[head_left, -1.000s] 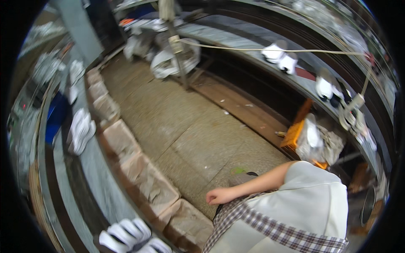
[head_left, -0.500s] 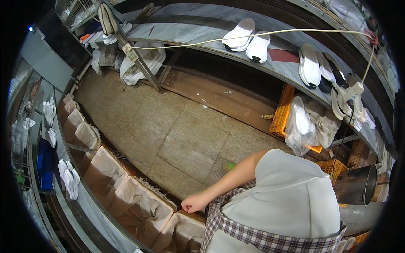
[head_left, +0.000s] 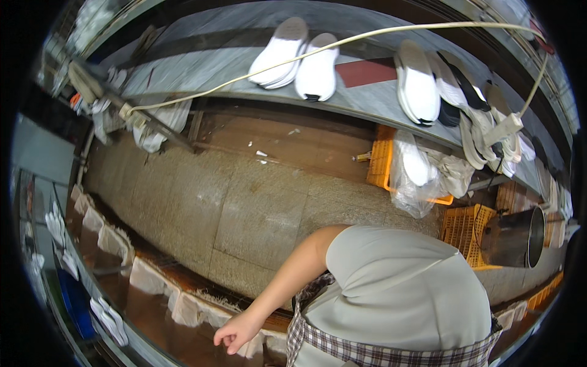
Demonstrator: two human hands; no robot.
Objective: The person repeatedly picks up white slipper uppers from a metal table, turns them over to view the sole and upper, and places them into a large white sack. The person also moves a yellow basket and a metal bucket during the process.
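My right hand (head_left: 237,332) reaches down at the lower middle, over the edge of a row of cloth-lined bins (head_left: 151,280). Its fingers are loosely bent and a little apart, and I see nothing held in them. The bare forearm (head_left: 284,284) comes out of a short pale grey sleeve (head_left: 367,248). A checked apron (head_left: 391,352) crosses my body at the bottom. The nearest bin has a pale, frayed cloth lining (head_left: 208,312) and a brownish inside. My left hand is not in view.
White shoe soles (head_left: 317,70) stand along a grey shelf (head_left: 232,85) at the far side, under a cream cable (head_left: 391,32). Orange crates (head_left: 461,226) and a dark metal bucket (head_left: 513,235) stand at right. More white soles (head_left: 109,321) lie on the left shelf beside a blue bin (head_left: 74,300).
The view has shifted, so the far shelf sits further left. My right hand has moved left and lower over the bins, and its closed fingers have loosened.
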